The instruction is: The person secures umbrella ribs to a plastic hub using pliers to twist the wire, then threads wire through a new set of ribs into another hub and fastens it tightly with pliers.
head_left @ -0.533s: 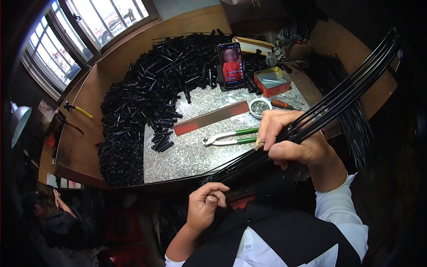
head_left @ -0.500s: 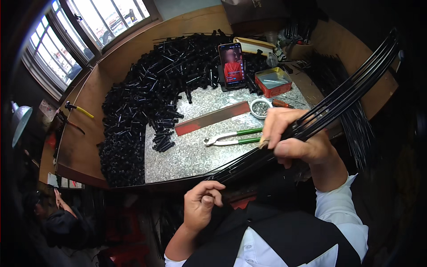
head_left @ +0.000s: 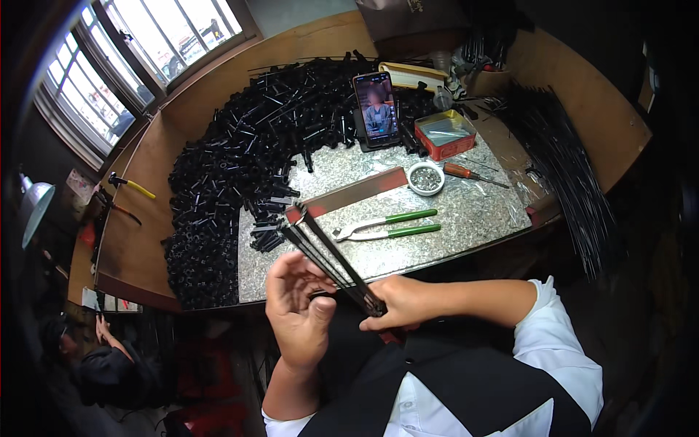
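Observation:
My right hand (head_left: 397,300) is closed around one end of a bundle of long, thin black rods (head_left: 333,264). The bundle slants up and leftward over the front edge of the work board. Beside it my left hand (head_left: 297,313) is raised, palm toward the rods, fingers and thumb apart. Whether its fingertips touch the bundle I cannot tell. Past the rods, pincers with green handles (head_left: 412,216) lie on the speckled board (head_left: 466,218). Behind them is a long reddish-grey bar (head_left: 357,189), partly covered at its left end by the rod tips.
A large heap of black tubular parts (head_left: 247,146) fills the left and back. A lit phone (head_left: 377,109), red tin (head_left: 445,150), white bowl (head_left: 425,194) of small metal bits and screwdriver (head_left: 459,170) stand behind. More rods (head_left: 571,182) lie right; another person (head_left: 109,368) sits lower left.
My right hand has swung the rods from the upper right down to the front middle, now pointing up-left. My left hand has risen leftward and opened. The phone's picture has changed.

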A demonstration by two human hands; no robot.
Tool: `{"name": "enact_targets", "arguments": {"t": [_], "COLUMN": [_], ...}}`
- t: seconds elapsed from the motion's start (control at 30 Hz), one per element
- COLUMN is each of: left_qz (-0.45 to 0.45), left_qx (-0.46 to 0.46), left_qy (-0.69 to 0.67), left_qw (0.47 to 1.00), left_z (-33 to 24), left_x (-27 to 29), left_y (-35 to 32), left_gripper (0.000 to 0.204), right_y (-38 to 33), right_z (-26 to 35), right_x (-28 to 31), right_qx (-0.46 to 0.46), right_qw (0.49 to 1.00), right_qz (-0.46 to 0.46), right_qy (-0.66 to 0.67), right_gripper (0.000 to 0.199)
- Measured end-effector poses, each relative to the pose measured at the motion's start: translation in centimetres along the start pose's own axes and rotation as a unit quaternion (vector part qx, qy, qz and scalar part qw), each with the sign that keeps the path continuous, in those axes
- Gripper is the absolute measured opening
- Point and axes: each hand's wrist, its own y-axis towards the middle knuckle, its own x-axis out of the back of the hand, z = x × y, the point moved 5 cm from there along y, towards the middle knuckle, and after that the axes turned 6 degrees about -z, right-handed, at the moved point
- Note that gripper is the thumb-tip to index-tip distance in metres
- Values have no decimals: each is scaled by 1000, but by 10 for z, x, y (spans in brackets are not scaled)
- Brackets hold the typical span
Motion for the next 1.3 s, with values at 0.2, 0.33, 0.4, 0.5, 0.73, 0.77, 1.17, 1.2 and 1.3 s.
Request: {"name": "enact_targets", "arguments": {"t": [0.2,0.33,0.4,0.5,0.73,0.77,1.17,1.2,1.3], "left_qz": [-38,-31,-30,-34,97,113,121,104,67], "left_qx": [-77,-24,6,50,49,59,43,39,36], "left_qy": [13,2,-22,-82,-35,-40,23,40,53], "left_qw": [996,999,999,995,994,991,991,993,996], "left_z": [-18,-18,-21,-17,-29,-28,-38,-38,-38], "left_x": [20,22,22,21,5,7,11,12,13], "left_y": [25,37,38,42,43,42,49,49,49], "left_gripper": [52,43,39,33,12,11,13,12,11], "right_y": [11,14,13,17,37,39,46,47,48], "right_z": [-26,-27,-22,5,96,95,92,91,91], "right_x": [-51,-45,-41,-10,72,69,58,59,63], "right_qx": [41,8,28,65,249,246,196,186,224], "right_qw": [999,999,995,985,959,957,942,941,957], "right_qz": [11,39,72,156,59,63,112,103,17], "right_qy": [-15,-29,-62,-41,118,139,249,261,183], "right_gripper": [48,51,54,51,32,31,23,22,20]}}
